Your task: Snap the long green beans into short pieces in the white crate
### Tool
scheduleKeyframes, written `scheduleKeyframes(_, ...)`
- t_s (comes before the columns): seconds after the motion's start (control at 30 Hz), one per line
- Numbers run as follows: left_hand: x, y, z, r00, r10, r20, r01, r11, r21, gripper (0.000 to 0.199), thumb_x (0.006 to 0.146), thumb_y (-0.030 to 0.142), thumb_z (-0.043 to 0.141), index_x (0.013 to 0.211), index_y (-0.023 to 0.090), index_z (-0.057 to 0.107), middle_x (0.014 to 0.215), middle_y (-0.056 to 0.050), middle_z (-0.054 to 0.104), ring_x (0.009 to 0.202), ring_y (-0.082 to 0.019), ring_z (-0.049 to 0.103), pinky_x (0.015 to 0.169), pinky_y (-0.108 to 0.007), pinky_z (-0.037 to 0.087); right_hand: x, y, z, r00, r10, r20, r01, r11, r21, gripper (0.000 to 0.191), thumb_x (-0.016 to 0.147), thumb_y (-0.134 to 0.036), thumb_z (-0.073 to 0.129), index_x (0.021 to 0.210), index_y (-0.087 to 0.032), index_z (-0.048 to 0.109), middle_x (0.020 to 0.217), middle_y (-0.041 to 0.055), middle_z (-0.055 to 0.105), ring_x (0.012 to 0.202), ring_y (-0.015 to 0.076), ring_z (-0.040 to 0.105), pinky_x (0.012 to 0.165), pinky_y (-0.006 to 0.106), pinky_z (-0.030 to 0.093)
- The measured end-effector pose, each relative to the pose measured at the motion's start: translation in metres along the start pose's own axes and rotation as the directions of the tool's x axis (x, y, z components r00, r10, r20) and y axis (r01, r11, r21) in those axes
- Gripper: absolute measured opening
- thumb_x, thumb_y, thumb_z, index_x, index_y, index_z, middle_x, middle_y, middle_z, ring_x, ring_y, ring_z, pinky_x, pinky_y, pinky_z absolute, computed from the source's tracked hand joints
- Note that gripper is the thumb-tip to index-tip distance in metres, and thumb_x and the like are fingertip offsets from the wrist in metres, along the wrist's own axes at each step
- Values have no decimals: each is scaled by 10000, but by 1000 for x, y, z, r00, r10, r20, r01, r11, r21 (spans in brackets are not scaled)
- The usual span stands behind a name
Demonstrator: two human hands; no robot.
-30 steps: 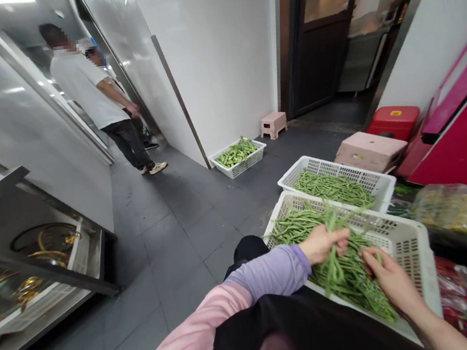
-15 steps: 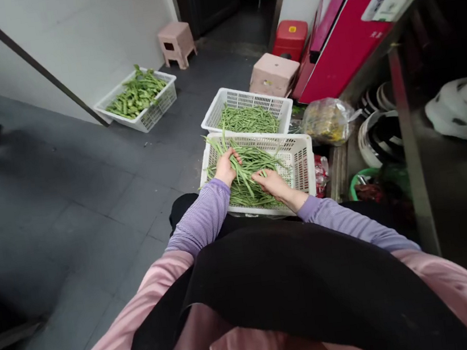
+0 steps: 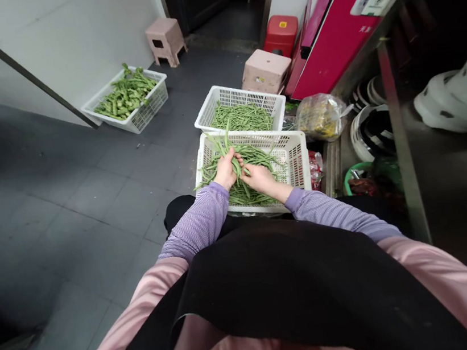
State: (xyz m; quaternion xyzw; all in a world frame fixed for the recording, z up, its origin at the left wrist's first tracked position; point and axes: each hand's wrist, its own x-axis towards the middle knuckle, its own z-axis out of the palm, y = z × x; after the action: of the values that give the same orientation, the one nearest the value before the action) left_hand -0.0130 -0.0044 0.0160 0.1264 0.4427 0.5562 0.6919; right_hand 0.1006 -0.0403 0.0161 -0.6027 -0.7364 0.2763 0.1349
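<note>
My left hand (image 3: 226, 169) is closed around a small bunch of long green beans (image 3: 225, 136), whose ends stick out above the fist. Close beside it, my right hand (image 3: 258, 177) pinches the lower part of the held beans; its fingertips are partly hidden. Both hands are over a white slotted basket (image 3: 304, 160) in front of my lap. More green beans (image 3: 253, 196) lie loosely in that basket, mostly on its left and near side. Just behind stands a second white basket (image 3: 210, 96) with shorter-looking green beans (image 3: 243, 116) in it.
A third white basket (image 3: 150, 116) of green vegetables (image 3: 128, 92) stands by the wall. Pink stools (image 3: 165, 37) and a red stool (image 3: 281, 34) are behind. To the right are a filled plastic bag (image 3: 321, 116), a green-rimmed basin (image 3: 354, 173), a metal rail (image 3: 401, 141) and white containers (image 3: 459, 91).
My right hand has moved left and up, close to my left hand, which keeps its bunch. The view has shifted slightly, and a person's shoe at the far left is gone from sight.
</note>
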Motion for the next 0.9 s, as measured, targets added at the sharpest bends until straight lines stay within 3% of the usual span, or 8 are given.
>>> scheduleKeyframes(0.23,0,-12,4,998,30,-57,-28,999,28,268,820,317,731,792,155,520,641,30,567,542,-71,538,492,-181,406,-10,6,0,1000,-1,12,0,998,66,211,807,-257,649,998,-194,585,854,74,657,767,247,605,732,344,427)
scheduleKeyframes(0.4,-3,-16,5,998,43,-38,-40,997,73,249,848,310,700,776,150,524,639,33,561,527,-68,519,526,-198,443,-5,3,-7,999,0,-43,12,961,276,163,773,-268,664,872,-191,560,872,55,664,703,184,574,753,335,433)
scheduleKeyframes(0.57,-8,-21,6,999,18,43,-22,994,108,219,816,263,737,777,136,562,620,23,581,549,-74,544,587,-210,472,1,8,-9,990,123,-63,-94,933,346,90,723,-208,612,757,-202,528,772,27,633,692,181,535,715,321,418)
scheduleKeyframes(0.67,-10,-19,6,990,-54,127,34,988,152,258,780,281,774,758,133,564,615,5,591,529,-84,552,543,-218,457,0,15,-15,977,209,-53,-167,890,424,100,721,-243,603,735,-206,511,693,-1,593,638,166,501,654,305,398)
scheduleKeyframes(0.8,-11,-11,4,967,-153,206,115,976,186,302,729,262,817,760,140,542,615,25,572,425,-42,450,434,-197,366,-4,28,-26,958,274,-86,-189,827,530,136,720,-276,605,757,-216,489,582,-43,500,568,140,441,568,273,351)
scheduleKeyframes(0.9,-9,-3,3,963,-157,221,135,985,110,311,746,230,796,710,150,498,563,61,494,390,-17,359,397,-170,299,-10,38,-32,962,269,-55,-168,734,658,152,733,-288,578,792,-231,451,534,-71,418,497,118,372,492,249,287)
